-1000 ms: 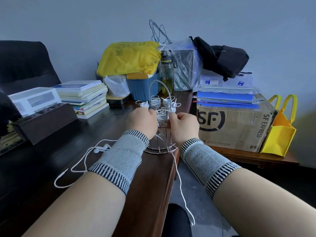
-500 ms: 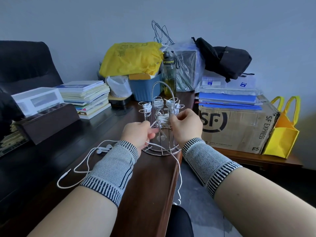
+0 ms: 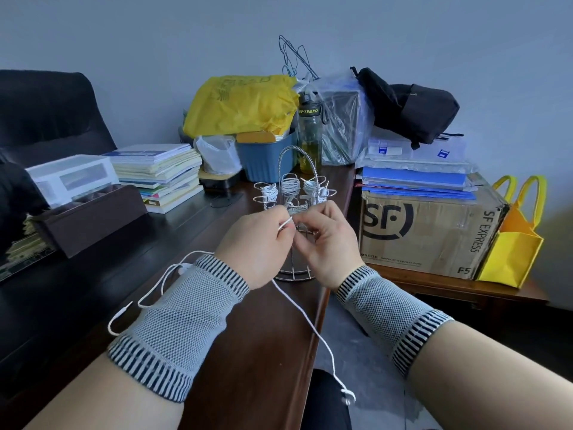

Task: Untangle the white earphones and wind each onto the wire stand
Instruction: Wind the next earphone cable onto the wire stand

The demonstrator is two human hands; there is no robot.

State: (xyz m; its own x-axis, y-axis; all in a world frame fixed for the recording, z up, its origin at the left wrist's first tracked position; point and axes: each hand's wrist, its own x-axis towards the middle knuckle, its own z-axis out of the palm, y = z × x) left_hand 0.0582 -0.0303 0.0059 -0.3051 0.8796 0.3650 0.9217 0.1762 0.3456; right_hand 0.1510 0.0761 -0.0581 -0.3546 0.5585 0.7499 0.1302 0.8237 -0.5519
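A chrome wire stand (image 3: 297,181) with an arched handle stands near the desk's right edge; several of its rings carry wound white earphones (image 3: 290,184). Directly in front of it my left hand (image 3: 257,240) pinches a white earphone cable (image 3: 305,321) that runs down past the desk edge, its earbud hanging near my knee. My right hand (image 3: 327,240) has its fingers curled by the same cable, close to the stand's front ring. Another loose white earphone (image 3: 158,280) lies on the desk, partly behind my left wrist.
A dark wooden desk (image 3: 248,352) holds a book stack (image 3: 161,175), a brown box (image 3: 90,218), a blue bin (image 3: 266,156) with a yellow bag and a bottle. On the right sit an SF cardboard box (image 3: 428,231) and a yellow tote (image 3: 514,240).
My hands have drawn back from the stand's rings toward me and come together. The cable now hangs lower off the desk edge, with its earbud dangling.
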